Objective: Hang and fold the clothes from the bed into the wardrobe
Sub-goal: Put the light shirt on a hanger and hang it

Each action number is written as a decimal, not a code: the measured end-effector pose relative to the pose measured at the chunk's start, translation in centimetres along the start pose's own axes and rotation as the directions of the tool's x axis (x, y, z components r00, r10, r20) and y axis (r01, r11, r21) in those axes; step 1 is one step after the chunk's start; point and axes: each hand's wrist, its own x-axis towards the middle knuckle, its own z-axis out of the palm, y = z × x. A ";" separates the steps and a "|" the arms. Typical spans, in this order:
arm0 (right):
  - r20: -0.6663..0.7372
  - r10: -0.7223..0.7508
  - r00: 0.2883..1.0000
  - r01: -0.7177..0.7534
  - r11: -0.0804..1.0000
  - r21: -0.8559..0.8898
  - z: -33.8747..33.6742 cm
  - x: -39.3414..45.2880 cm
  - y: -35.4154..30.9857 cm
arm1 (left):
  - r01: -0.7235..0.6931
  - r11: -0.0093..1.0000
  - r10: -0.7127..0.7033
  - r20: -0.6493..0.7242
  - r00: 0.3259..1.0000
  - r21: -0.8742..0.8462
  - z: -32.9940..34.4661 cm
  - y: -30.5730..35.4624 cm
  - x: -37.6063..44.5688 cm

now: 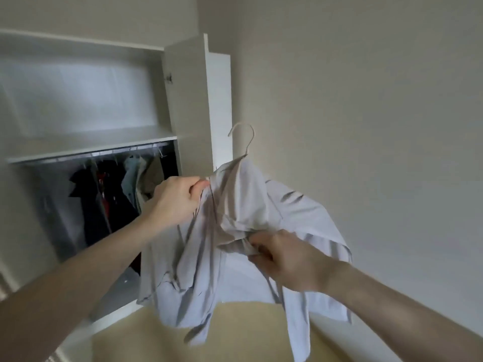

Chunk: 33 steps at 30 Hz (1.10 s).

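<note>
Two hands are on one pale shirt [251,205], which we hold up in the air to the right of the open wardrobe [86,142]. Our left hand [177,199] pinches the cloth near the collar, and our right hand [285,257] grips a bunched fold lower down. The shirt sits crookedly on a thin wire hanger [244,138], whose hook sticks up above the collar while the cloth sags in folds below. The risk, as we judge it, is that one shoulder slides off the wire, because the shirt looks lopsided and neither hand appears to hold the hanger itself. If we let go of the collar too soon, the whole thing could drop. The hook could also catch on the edge of the open door [188,100], which stands between us and the rail [109,152]. The rail already carries several dark and light garments [117,194], crowded toward its right end, so the freer room looks to be on the left. To our right the bare wall [366,100] leaves plenty of space to straighten the shirt first.
</note>
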 end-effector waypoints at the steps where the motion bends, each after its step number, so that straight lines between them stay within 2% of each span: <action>1: 0.063 0.035 0.997 -0.033 0.999 -0.040 -0.2 0.7 0.8 | 0.003 1.000 -0.003 -0.009 1.000 -0.001 0.3 -0.7 0.1; 3: 0.111 0.045 0.993 -0.039 0.998 -0.049 -2.0 2.7 3.4 | 0.006 1.000 -0.006 -0.052 0.999 0.013 1.0 -2.7 0.3; 4: 0.064 0.030 0.998 -0.029 1.000 -0.012 -3.2 3.9 4.6 | 0.002 1.000 0.000 -0.064 0.998 0.028 1.0 -3.9 0.4; 7: -0.276 0.011 0.961 0.007 0.998 0.065 -6.3 7.7 8.7 | -0.024 0.998 0.027 -0.055 0.998 0.057 1.0 -6.8 0.4; 8: -0.304 0.002 0.953 0.023 0.997 0.078 -6.7 10.3 10.3 | -0.004 0.997 0.008 -0.056 0.998 0.072 1.2 -8.1 0.4; 10: -0.206 0.055 0.977 -0.033 0.993 0.110 -6.2 14.1 12.6 | 0.003 0.997 0.000 -0.037 0.999 0.075 1.2 -9.4 0.2; 13: 0.150 0.101 0.984 -0.138 0.955 0.263 -2.1 19.3 14.9 | 0.075 0.989 -0.071 -0.036 0.997 0.129 0.8 -11.7 -0.2; 14: 0.205 0.071 0.976 -0.126 0.953 0.274 -0.5 21.0 15.4 | 0.102 0.984 -0.096 -0.049 0.994 0.145 0.6 -12.8 -0.2; 16: 0.189 0.001 0.982 -0.053 0.962 0.269 2.5 23.8 15.7 | 0.155 0.971 -0.145 -0.069 0.987 0.182 0.0 -14.8 0.2; 20: 0.061 -0.072 0.996 0.048 0.941 0.335 7.3 29.5 14.3 | 0.237 0.943 -0.227 -0.070 0.971 0.235 -0.4 -20.1 1.1; 23: 0.088 -0.049 0.995 -0.001 0.868 0.497 10.8 34.0 12.2 | 0.289 0.915 -0.274 -0.090 0.957 0.281 0.0 -25.2 1.8; 27: 0.119 0.000 0.993 -0.079 0.746 0.661 15.4 39.2 10.3 | 0.343 0.825 -0.344 -0.082 0.935 0.449 1.7 -31.9 2.0; 29: 0.158 0.023 0.987 -0.128 0.702 0.701 18.1 41.9 9.3 | 0.423 0.825 -0.404 -0.133 0.905 0.373 2.4 -35.3 1.5; 31: 0.173 0.058 0.983 -0.169 0.651 0.740 20.7 44.3 8.5 | 0.522 0.828 -0.495 -0.171 0.852 0.204 3.1 -38.4 1.0; 33: 0.171 0.079 0.982 -0.183 0.617 0.766 23.1 46.6 7.7 | 0.580 0.813 -0.571 -0.128 0.811 0.051 3.7 -41.0 0.8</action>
